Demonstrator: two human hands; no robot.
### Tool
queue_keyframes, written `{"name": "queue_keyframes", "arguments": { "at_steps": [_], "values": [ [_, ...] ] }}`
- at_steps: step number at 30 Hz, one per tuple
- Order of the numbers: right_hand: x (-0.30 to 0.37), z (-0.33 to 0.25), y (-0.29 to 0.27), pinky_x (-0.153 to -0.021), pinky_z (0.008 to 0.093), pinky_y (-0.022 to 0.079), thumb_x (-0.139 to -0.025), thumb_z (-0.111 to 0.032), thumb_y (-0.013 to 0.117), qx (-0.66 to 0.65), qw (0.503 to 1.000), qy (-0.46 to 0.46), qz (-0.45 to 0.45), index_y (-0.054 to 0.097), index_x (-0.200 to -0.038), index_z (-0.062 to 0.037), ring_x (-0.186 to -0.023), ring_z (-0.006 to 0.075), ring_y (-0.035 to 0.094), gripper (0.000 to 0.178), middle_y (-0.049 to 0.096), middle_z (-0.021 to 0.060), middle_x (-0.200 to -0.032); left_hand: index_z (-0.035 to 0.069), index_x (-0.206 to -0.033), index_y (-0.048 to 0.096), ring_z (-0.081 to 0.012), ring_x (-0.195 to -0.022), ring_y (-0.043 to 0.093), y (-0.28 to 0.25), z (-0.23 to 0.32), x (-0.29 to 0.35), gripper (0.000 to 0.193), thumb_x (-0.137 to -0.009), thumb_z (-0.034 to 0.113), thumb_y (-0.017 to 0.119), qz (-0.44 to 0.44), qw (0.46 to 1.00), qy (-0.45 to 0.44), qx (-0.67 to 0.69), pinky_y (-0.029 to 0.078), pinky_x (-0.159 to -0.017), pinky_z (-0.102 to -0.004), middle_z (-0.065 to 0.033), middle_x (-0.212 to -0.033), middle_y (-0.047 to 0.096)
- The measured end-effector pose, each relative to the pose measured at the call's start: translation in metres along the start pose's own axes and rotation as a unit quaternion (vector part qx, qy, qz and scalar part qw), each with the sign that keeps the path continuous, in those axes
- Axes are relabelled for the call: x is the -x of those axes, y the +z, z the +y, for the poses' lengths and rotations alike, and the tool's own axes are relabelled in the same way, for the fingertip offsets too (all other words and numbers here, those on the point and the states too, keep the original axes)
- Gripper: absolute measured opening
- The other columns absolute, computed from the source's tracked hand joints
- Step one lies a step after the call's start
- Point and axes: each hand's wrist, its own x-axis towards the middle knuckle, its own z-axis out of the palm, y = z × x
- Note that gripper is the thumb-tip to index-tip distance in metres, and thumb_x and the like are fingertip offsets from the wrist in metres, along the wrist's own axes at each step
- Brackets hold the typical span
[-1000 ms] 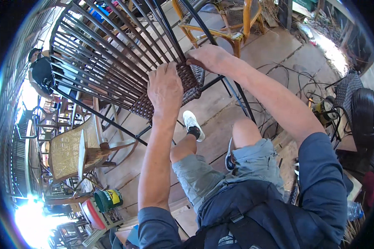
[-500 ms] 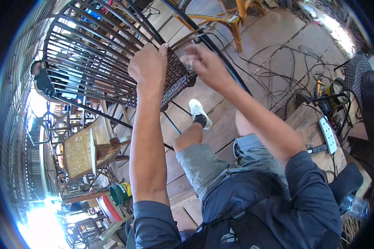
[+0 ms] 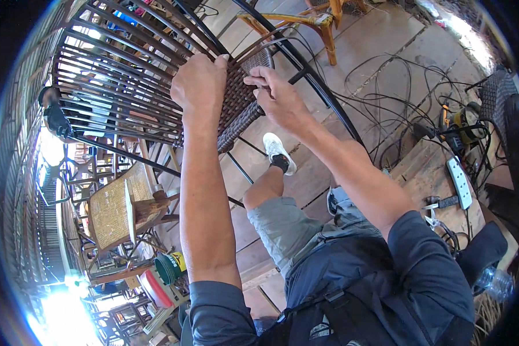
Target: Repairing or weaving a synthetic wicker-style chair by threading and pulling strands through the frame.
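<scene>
A chair frame of black metal tubes carries a fan of stretched brown strands, with a tightly woven brown section at its right side. My left hand is closed at the edge of the weave, its thumb pressed to the fingers on a brown weaving strand that loops away to the upper right. Close to the weave's right edge is my right hand, fingers curled in a pinch; what lies between them is too small to make out.
Loose dark strands tangle across the tiled floor on the right. A white power strip and a yellow-black power tool lie near a wooden board. A cane-panelled chair, a green bucket and a rattan stool stand around.
My right hand has come lower and turned, its fingers now drawn together beside the weave. My left hand has shifted slightly up and left. The chair frame appears slightly shifted.
</scene>
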Motion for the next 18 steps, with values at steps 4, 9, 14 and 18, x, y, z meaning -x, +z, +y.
{"name": "queue_keyframes", "arguments": {
  "at_steps": [4, 9, 14, 18],
  "values": [
    [0.003, -0.001, 0.004, -0.088, 0.0325, 0.044, -0.081, 0.002, 0.043, 0.005, 1.0, -0.022, 0.009, 0.041, -0.115, 0.0071, -0.107, 0.0268, 0.057, 0.034, 0.056, 0.0214, -0.108, 0.001, -0.081, 0.067, -0.0368, -0.081, 0.063, 0.0, -0.002, 0.0, 0.041, -0.077, 0.041, 0.059, 0.001, 1.0, 0.001, -0.002, 0.049, -0.071, -0.0443, -0.0212, -0.082, 0.064],
    [0.003, -0.003, 0.003, -0.087, 0.0329, 0.045, -0.082, -0.001, 0.047, 0.035, 0.999, -0.016, 0.013, 0.042, -0.115, 0.0068, -0.106, 0.0272, 0.057, 0.034, 0.056, 0.0226, -0.109, 0.002, -0.081, 0.067, -0.0364, -0.08, 0.063, 0.006, -0.001, 0.002, 0.036, -0.078, 0.036, 0.056, 0.018, 1.0, 0.004, -0.002, 0.05, -0.071, -0.0436, -0.0211, -0.082, 0.065],
    [-0.01, -0.008, -0.006, -0.086, 0.0266, 0.043, -0.083, 0.0, 0.046, 0.11, 0.993, 0.006, -0.043, 0.038, -0.123, 0.0063, -0.109, 0.0219, 0.054, 0.041, 0.052, 0.0193, -0.116, 0.001, -0.086, 0.065, -0.0376, -0.087, 0.062, 0.004, 0.004, -0.005, 0.043, -0.078, 0.042, 0.055, 0.002, 1.0, 0.006, 0.026, 0.048, -0.077, -0.0454, -0.0223, -0.089, 0.064],
    [-0.038, 0.007, -0.007, -0.084, 0.0328, 0.046, -0.082, -0.006, 0.052, 0.097, 0.993, -0.002, -0.06, 0.041, -0.119, 0.0033, -0.096, 0.0302, 0.059, 0.039, 0.06, 0.0187, -0.106, 0.001, -0.078, 0.065, -0.0369, -0.076, 0.063, 0.005, -0.008, -0.001, 0.033, -0.079, 0.032, 0.054, 0.055, 0.996, 0.049, 0.05, 0.049, -0.069, -0.0457, -0.0214, -0.076, 0.064]
  ]
}}
